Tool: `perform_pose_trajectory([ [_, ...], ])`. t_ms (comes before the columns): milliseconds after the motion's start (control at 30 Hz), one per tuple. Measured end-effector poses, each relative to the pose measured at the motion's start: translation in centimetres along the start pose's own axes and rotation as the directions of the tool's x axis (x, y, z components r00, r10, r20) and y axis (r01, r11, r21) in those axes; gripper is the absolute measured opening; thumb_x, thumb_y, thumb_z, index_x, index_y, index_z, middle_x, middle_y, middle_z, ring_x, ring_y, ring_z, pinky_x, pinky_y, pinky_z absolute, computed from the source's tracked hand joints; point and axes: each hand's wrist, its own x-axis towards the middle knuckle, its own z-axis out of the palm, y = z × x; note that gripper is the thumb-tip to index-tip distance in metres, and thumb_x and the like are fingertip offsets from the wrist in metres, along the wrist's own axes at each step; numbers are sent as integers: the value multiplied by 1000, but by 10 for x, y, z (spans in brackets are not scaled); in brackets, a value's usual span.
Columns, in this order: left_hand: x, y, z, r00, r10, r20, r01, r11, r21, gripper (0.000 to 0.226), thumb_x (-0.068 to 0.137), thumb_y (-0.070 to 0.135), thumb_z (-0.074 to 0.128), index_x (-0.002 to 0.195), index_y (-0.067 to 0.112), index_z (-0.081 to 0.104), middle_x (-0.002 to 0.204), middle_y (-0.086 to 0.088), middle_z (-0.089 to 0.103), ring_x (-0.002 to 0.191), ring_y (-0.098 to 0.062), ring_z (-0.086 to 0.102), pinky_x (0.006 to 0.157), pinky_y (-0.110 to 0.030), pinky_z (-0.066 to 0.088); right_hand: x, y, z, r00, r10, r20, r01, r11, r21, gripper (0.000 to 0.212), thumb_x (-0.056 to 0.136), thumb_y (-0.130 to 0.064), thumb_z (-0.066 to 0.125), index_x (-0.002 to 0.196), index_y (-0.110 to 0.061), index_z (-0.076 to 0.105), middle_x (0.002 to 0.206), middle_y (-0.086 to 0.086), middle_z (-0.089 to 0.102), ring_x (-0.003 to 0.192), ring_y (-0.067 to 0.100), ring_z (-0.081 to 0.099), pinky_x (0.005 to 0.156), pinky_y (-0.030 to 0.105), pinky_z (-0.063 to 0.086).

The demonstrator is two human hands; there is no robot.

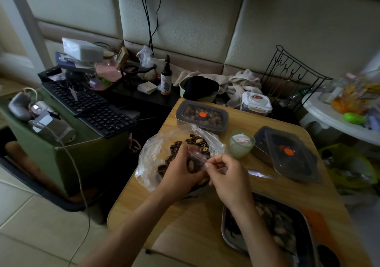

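A clear plastic bag (152,153) lies open on the wooden table (185,221), holding several dark striped nuts (195,141). My left hand (181,170) reaches into the bag and grips a nut with a pale kernel showing. My right hand (226,174) sits just right of it, and its fingertips pinch a thin strip of the bag's plastic edge. Both hands meet over the middle of the bag.
A lidded box of nuts (202,115) stands behind the bag. A green cup (241,143) and a grey box with a tilted lid (287,153) sit to the right; a knife (261,174) lies nearby. A metal tray (265,227) is at the near right. A keyboard (90,106) lies left.
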Motion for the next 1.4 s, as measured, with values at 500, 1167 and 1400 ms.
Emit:
perform_pose_trajectory([
  [500, -1, 15, -12, 994, -64, 90, 84, 965, -248, 20, 94, 20, 70, 113, 22, 65, 103, 11, 71, 95, -4, 69, 77, -22, 58, 5, 3, -7, 914, -375, -157, 359, 925, -123, 17, 97, -9, 68, 89, -22, 61, 86, -13, 63, 78, 5, 64, 61, 11, 48],
  [1167, 2, 10, -11, 987, -100, -126, 64, 963, -263, 32, 106, 45, 38, 115, 37, 68, 112, 11, 70, 102, -6, 66, 87, -32, 57, 6, 1, -10, 923, -352, -156, 352, 936, -26, 11, 98, -11, 68, 91, -20, 66, 85, -11, 67, 72, 8, 67, 59, 13, 50],
  [1400, 3, 4, -8, 979, -119, -169, 77, 969, -236, 32, 109, 40, 36, 115, 33, 66, 113, 4, 67, 104, -14, 65, 80, -30, 55, 6, 12, -8, 973, -221, -63, 213, 970, -114, 15, 98, -14, 70, 86, -24, 67, 79, -11, 68, 75, 2, 65, 58, 11, 47],
])
